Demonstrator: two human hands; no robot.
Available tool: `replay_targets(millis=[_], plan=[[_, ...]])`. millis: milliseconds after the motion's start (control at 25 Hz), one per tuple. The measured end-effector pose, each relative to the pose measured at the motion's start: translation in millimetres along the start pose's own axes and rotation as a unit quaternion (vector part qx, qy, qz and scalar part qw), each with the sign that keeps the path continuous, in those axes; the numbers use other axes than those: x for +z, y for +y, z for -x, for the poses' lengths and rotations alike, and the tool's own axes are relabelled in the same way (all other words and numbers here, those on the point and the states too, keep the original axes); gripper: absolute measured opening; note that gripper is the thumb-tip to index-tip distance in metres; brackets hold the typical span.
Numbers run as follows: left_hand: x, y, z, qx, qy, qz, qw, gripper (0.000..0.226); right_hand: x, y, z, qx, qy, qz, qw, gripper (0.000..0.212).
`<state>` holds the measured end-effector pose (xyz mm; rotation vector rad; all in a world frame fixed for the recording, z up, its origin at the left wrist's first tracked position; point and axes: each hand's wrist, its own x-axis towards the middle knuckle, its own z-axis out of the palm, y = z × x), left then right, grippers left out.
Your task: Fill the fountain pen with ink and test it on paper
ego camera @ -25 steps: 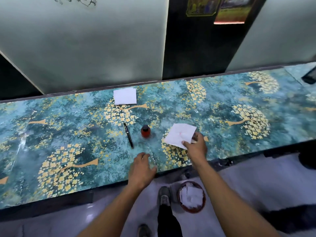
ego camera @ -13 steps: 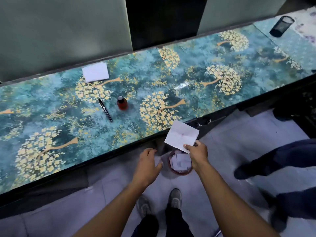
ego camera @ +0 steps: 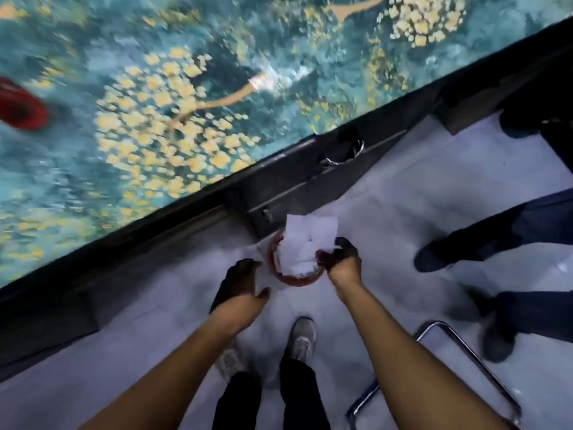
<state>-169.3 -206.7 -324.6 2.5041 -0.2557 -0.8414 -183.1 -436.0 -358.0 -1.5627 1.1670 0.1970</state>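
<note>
My right hand [ego camera: 342, 259] pinches a white sheet of paper [ego camera: 308, 240] with faint marks, held low over a round red-brown bin [ego camera: 294, 279] on the floor under the table edge. The bin holds several other white papers. My left hand [ego camera: 240, 282] hangs beside the bin, to its left, fingers apart and holding nothing. The red ink bottle [ego camera: 21, 108] shows blurred at the far left on the table. The fountain pen is out of view.
The teal table with gold tree pattern [ego camera: 217, 72] fills the upper left, its dark front edge [ego camera: 279, 181] running diagonally. My shoes [ego camera: 299, 336] stand on the pale floor. Another person's dark legs and shoes [ego camera: 496, 243] are at right. A chrome stool frame [ego camera: 449, 352] is at lower right.
My head has tilted down and closer. My right hand carried the paper off the table and down over the bin. My left hand came off the table edge and dropped beside it.
</note>
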Motion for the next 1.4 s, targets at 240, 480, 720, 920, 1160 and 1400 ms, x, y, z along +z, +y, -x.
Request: replay_targets(millis=[240, 480, 720, 920, 1160, 1400], plan=[[109.7, -54.7, -78.4, 0.061, 0.010, -0.061, 0.996, 0.062, 32.7, 88.6, -102.7, -0.134, -0.026, 0.176, 0.975, 0.053], [183.9, -95.5, -129.0, 0.065, -0.030, -0.137, 0.988, 0.077, 69.0, 150.9, -169.9, -0.141, -0.065, 0.251, 0.955, 0.018], [223.2, -125.7, -147.0, 0.078, -0.019, -0.219, 0.972, 0.084, 85.8, 177.5, -194.4, -0.191, -0.117, 0.406, 0.886, 0.033], [240.2, -137.8, -153.4, 0.092, -0.016, -0.238, 0.967, 0.085, 95.3, 182.1, -206.6, -0.204, -0.149, 0.524, 0.813, 0.039], [237.3, -135.6, -155.9, 0.082, -0.037, -0.235, 0.968, 0.086, 92.3, 182.6, -200.8, -0.213, -0.065, 0.593, 0.774, 0.056], [202.6, -109.6, -151.4, 0.103, -0.022, -0.227, 0.968, 0.090, 74.9, 148.3, -154.2, -0.229, -0.014, 0.579, 0.783, 0.055]])
